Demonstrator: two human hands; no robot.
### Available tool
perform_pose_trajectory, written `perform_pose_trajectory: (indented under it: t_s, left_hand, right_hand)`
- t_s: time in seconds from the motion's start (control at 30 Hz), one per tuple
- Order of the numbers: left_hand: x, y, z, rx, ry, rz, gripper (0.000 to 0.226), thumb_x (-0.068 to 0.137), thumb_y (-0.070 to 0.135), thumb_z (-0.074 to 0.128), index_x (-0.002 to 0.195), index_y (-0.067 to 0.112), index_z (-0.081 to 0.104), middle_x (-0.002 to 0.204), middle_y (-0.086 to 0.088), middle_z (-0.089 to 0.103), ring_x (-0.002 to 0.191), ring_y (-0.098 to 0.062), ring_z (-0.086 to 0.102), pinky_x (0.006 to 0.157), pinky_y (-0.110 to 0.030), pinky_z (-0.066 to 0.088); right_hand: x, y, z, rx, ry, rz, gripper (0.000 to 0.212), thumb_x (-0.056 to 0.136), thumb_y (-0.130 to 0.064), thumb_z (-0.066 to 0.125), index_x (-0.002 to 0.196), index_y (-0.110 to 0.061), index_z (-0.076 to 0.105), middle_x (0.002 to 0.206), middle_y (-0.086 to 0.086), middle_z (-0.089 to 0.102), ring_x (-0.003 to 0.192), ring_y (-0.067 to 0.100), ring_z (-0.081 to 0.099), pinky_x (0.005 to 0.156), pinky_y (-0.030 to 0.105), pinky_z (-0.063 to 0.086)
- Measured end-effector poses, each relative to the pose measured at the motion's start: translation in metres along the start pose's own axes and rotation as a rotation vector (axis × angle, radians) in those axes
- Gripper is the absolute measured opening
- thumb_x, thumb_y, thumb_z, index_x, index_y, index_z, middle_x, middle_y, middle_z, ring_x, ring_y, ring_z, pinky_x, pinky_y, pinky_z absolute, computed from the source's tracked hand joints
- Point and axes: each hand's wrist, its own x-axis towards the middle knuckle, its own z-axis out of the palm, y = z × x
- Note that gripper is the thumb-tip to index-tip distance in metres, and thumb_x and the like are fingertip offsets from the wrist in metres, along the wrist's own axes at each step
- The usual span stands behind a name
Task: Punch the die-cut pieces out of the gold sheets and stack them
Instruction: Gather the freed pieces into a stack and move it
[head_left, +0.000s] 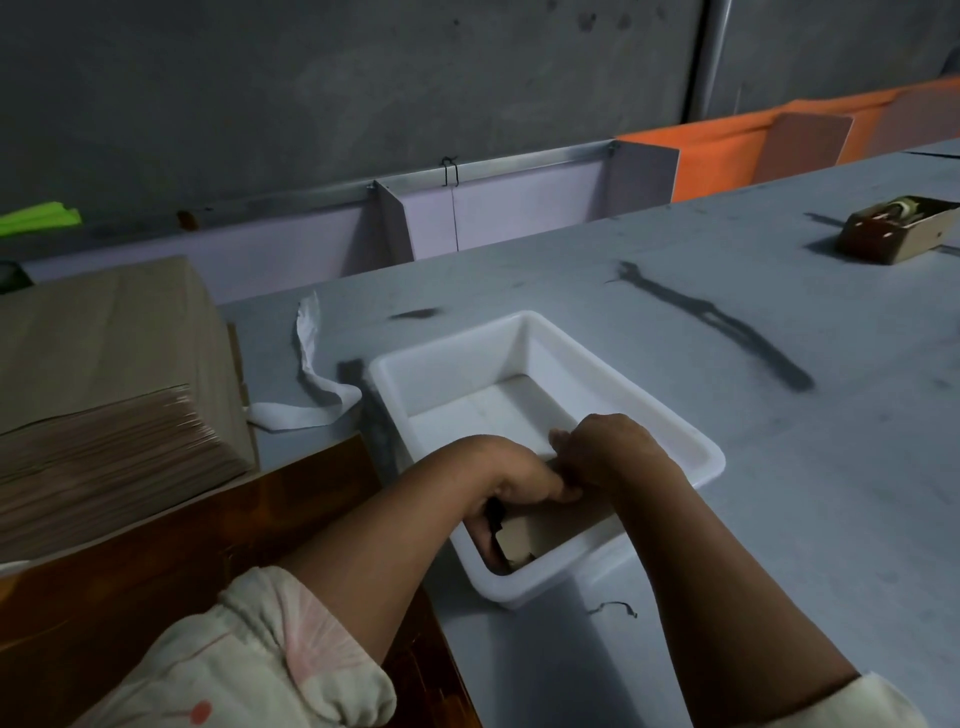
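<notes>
At the near end of the white tub (457, 379), the left hand (511, 486) and right hand (610, 449) meet over the stack of pieces (558, 525), the fingers of both curled round its edges. Stacking seems to be the step in hand. The next move likely calls for letting go and reaching left to the pile of sheets (104, 447).

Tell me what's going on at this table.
A person has both hands down in a white tub on the grey table. The left hand has its fingers curled round some brownish card pieces standing at the tub's near end. The right hand meets it at their top edge, though its grip is hard to make out. A tall stack of sheets waits at the left.
</notes>
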Motion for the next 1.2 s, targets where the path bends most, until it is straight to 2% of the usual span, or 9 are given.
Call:
perform_pose_trajectory:
  t_s: [0.27, 0.47, 0.57, 0.67, 0.77, 0.87, 1.0, 1.13, 1.2]
  left_hand:
    - [0.003, -0.001, 0.004, -0.023, 0.024, 0.053, 0.045, 0.09, 0.044, 0.066, 0.115, 0.012, 0.048, 0.119, -0.02, 0.054, 0.091, -0.036, 0.06, 0.045, -0.037, 0.057]
    - [0.007, -0.001, 0.006, 0.009, 0.037, 0.085, 0.036, 0.09, 0.045, 0.066, 0.102, 0.015, 0.051, 0.098, -0.012, 0.056, 0.08, -0.029, 0.059, 0.045, -0.034, 0.057]
    - [0.006, -0.001, 0.005, 0.022, 0.017, 0.072, 0.032, 0.09, 0.044, 0.066, 0.092, 0.016, 0.051, 0.098, -0.013, 0.057, 0.08, -0.029, 0.06, 0.046, -0.035, 0.058]
    - [0.004, -0.002, 0.005, -0.007, -0.012, 0.053, 0.034, 0.089, 0.043, 0.068, 0.099, 0.014, 0.052, 0.101, -0.014, 0.057, 0.081, -0.03, 0.06, 0.046, -0.037, 0.057]
    - [0.002, -0.003, 0.004, -0.011, -0.027, 0.049, 0.04, 0.089, 0.042, 0.068, 0.111, 0.013, 0.051, 0.105, -0.015, 0.057, 0.084, -0.031, 0.06, 0.047, -0.038, 0.057]
    - [0.001, -0.002, 0.005, 0.008, -0.03, 0.045, 0.042, 0.09, 0.043, 0.067, 0.114, 0.012, 0.05, 0.104, -0.015, 0.057, 0.085, -0.031, 0.06, 0.049, -0.038, 0.057]
    - [-0.004, 0.001, 0.005, 0.063, -0.021, 0.047, 0.045, 0.092, 0.046, 0.063, 0.116, 0.011, 0.05, 0.103, -0.016, 0.057, 0.086, -0.031, 0.061, 0.055, -0.04, 0.057]
    - [-0.009, 0.006, 0.003, 0.273, 0.041, 0.08, 0.064, 0.091, 0.056, 0.058, 0.133, 0.008, 0.047, 0.127, -0.022, 0.055, 0.106, -0.038, 0.062, 0.086, -0.045, 0.057]
    - [-0.009, 0.009, 0.002, 0.369, 0.069, 0.126, 0.066, 0.093, 0.057, 0.053, 0.138, 0.009, 0.045, 0.132, -0.019, 0.053, 0.102, -0.032, 0.06, 0.078, -0.037, 0.054]
  right_hand:
    - [0.0, -0.001, -0.002, -0.03, -0.021, -0.022, 0.043, 0.103, -0.046, 0.033, 0.111, -0.013, 0.06, 0.087, 0.005, 0.053, 0.088, 0.021, 0.046, 0.077, 0.032, 0.037]
    - [0.003, -0.001, 0.002, 0.006, -0.027, 0.007, 0.044, 0.102, -0.047, 0.036, 0.073, -0.016, 0.049, 0.074, 0.001, 0.047, 0.082, 0.021, 0.051, 0.076, 0.032, 0.038]
    - [0.003, -0.001, 0.001, -0.042, -0.09, -0.029, 0.037, 0.102, -0.044, 0.036, 0.099, -0.016, 0.06, 0.089, 0.002, 0.055, 0.088, 0.021, 0.052, 0.077, 0.033, 0.038]
    - [0.0, -0.004, -0.001, -0.099, -0.137, -0.048, 0.043, 0.102, -0.042, 0.035, 0.134, -0.022, 0.054, 0.114, 0.007, 0.056, 0.104, 0.025, 0.054, 0.081, 0.033, 0.038]
    - [-0.001, -0.005, -0.002, -0.095, -0.135, -0.043, 0.046, 0.103, -0.045, 0.033, 0.137, -0.021, 0.054, 0.12, 0.008, 0.058, 0.114, 0.026, 0.055, 0.088, 0.033, 0.041]
    - [0.0, -0.004, 0.0, -0.105, -0.159, -0.037, 0.046, 0.103, -0.044, 0.033, 0.139, -0.023, 0.053, 0.127, 0.005, 0.058, 0.111, 0.023, 0.055, 0.087, 0.033, 0.04]
    - [-0.001, -0.003, 0.002, -0.013, -0.09, -0.009, 0.048, 0.103, -0.05, 0.031, 0.125, -0.018, 0.06, 0.106, 0.002, 0.062, 0.089, 0.016, 0.057, 0.074, 0.023, 0.04]
    - [-0.008, -0.003, -0.001, -0.003, 0.069, 0.029, 0.062, 0.1, -0.059, 0.024, 0.118, -0.015, 0.063, 0.089, 0.003, 0.051, 0.088, 0.024, 0.05, 0.077, 0.035, 0.039]
    - [-0.008, -0.002, -0.001, -0.047, 0.08, 0.015, 0.061, 0.1, -0.059, 0.023, 0.12, -0.017, 0.062, 0.089, 0.002, 0.05, 0.087, 0.023, 0.049, 0.075, 0.035, 0.039]
